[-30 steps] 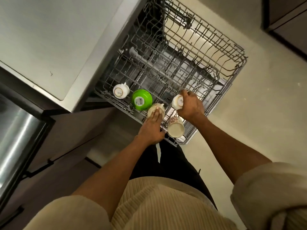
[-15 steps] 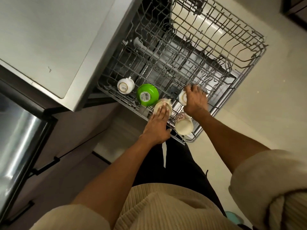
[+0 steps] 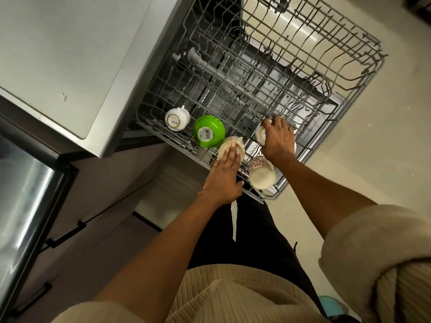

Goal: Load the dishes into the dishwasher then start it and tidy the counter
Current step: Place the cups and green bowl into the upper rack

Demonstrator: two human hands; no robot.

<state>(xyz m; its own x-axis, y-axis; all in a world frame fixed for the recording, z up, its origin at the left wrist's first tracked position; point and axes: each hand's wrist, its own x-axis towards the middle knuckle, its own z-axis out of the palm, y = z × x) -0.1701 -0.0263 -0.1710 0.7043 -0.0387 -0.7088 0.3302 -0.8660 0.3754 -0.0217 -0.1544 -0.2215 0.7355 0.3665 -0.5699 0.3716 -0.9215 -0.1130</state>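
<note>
The grey wire dishwasher rack (image 3: 363,73) is pulled out over the floor. Along its near edge stand an upturned white cup (image 3: 177,119) and an upturned green bowl (image 3: 208,131). My left hand (image 3: 225,176) lies with straight fingers on a cream cup (image 3: 238,145) next to the bowl. My right hand (image 3: 277,138) curls over a white cup (image 3: 259,135) farther in and mostly hides it. A floral cup (image 3: 261,174) sits at the rack's near corner between my hands.
The grey counter top (image 3: 70,54) runs along the left of the rack. Below it are dark cabinet fronts with a black handle (image 3: 67,234) and a steel appliance (image 3: 21,190). Pale floor (image 3: 384,159) lies to the right.
The view has drifted, so the rack appears higher and to the right. My right hand has shifted slightly on the white cup. My left hand stays on the cream cup.
</note>
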